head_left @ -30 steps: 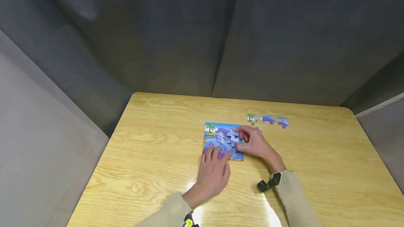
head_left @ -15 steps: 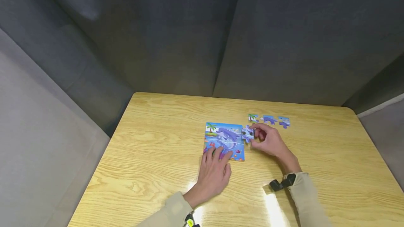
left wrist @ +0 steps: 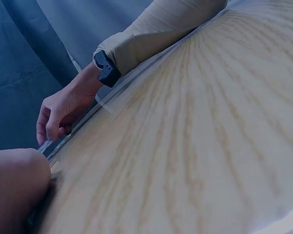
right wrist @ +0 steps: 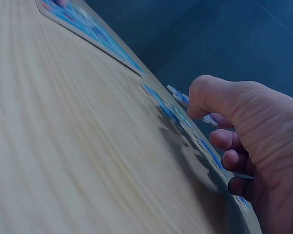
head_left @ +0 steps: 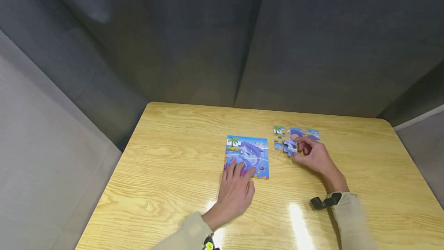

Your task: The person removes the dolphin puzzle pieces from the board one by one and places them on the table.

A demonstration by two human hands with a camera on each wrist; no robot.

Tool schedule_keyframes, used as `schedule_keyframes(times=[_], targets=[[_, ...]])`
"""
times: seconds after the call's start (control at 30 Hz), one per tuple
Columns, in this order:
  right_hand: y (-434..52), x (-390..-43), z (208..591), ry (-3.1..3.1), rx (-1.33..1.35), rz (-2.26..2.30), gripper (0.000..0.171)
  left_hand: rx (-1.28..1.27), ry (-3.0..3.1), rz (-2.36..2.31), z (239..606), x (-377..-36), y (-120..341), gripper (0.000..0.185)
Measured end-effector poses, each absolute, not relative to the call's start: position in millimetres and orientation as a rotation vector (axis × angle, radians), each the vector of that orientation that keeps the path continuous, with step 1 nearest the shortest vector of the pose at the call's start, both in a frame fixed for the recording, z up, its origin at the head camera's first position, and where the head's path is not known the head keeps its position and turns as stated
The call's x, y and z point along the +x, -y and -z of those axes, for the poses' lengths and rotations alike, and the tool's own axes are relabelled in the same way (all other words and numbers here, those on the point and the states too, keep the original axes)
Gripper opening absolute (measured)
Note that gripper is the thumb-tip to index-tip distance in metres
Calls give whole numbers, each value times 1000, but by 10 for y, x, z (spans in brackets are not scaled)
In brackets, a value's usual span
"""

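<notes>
Fingers and thumb of my right hand [head_left: 315,159] pinch a purple and blue jigsaw piece [head_left: 290,147] by its right side. In the right wrist view this held piece [right wrist: 178,96] is raised above the table, its shadow falling below. Under and behind it lie loose jigsaw pieces, among them a palm-tree piece [head_left: 278,130] and a dolphin piece [head_left: 296,130]. To the left is the square dolphin puzzle board [head_left: 256,151], flat on the table. My left hand [head_left: 236,192] rests its spread fingertips on the board's lower edge, covering part of the picture.
The wooden table [head_left: 166,157] extends around the puzzle on all sides. Dark grey curtains [head_left: 194,41] hang behind its far edge, and a lighter grey partition [head_left: 45,146] stands at the left. A black wrist camera [head_left: 326,201] sits on the right sleeve.
My right hand has carried the pinched piece from over the board rightward to the loose pieces, uncovering the board's right part. The left hand has stayed in place.
</notes>
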State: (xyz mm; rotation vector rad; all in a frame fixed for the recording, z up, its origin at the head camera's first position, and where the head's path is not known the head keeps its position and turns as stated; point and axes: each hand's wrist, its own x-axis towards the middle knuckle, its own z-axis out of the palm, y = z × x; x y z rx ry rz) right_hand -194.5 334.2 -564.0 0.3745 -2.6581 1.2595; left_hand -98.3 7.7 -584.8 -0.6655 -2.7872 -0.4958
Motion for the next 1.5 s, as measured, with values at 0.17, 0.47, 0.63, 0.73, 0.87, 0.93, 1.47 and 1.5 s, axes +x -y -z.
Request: schedule_keyframes(times=[0.17,0.47,0.63,0.73,0.87,0.93,1.47,1.5], targets=[[-3501,-1981,5633,2726,329,-1246,42,-670,2786,494,5843,-984,-81,44],[-3630,-2048,5656,2811,296,-1175,42,-662,2813,497,5846,-982,-90,44],[-3635,-2055,5646,2847,298,-1150,42,-664,2828,482,5854,-987,-86,45],[-3642,-2053,5641,2858,299,-1141,42,-666,2834,482,5859,-987,-83,45],[-3657,-2056,5642,2876,294,-1123,41,-667,2833,477,5859,-987,-84,44],[-3656,-2054,5634,2888,287,-1118,42,-668,2828,471,5856,-987,-85,43],[-3523,-1894,5606,2749,259,-1246,29,-664,2834,485,5859,-983,-79,41],[-3501,-1887,5610,2734,259,-1261,25,-663,2832,487,5862,-982,-75,41]])
